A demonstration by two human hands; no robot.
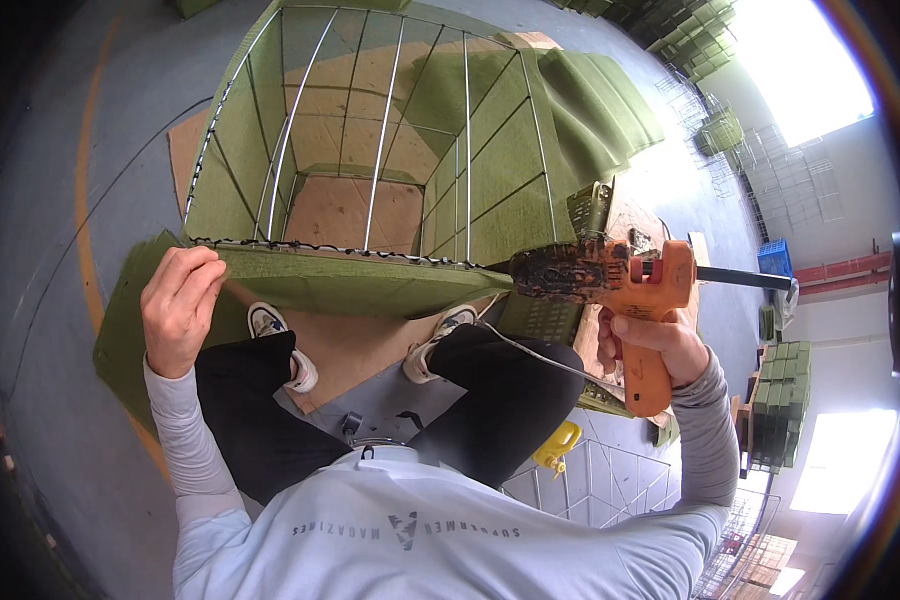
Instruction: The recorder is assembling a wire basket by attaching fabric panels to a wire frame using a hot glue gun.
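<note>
In front of me stands a wire-frame basket (374,140) lined with green fabric (370,283), its open wire side facing up. My left hand (182,305) pinches the fabric at the near left corner of the frame, thumb and fingertips together. A dark, wavy bead (320,247) runs along the near wire rim. My right hand (660,345) is wrapped round the handle of an orange glue gun (648,380), held at the near right corner. Its front end is caked with black residue, and a black stick juts from its back. Whether the tip touches the rim, I cannot tell.
Brown cardboard (345,350) lies under my feet. A green perforated crate (542,322) stands to the right, near a pale cord (540,355). Farther right are a yellow container (557,445), wire frames (620,480) and stacked green baskets (782,400).
</note>
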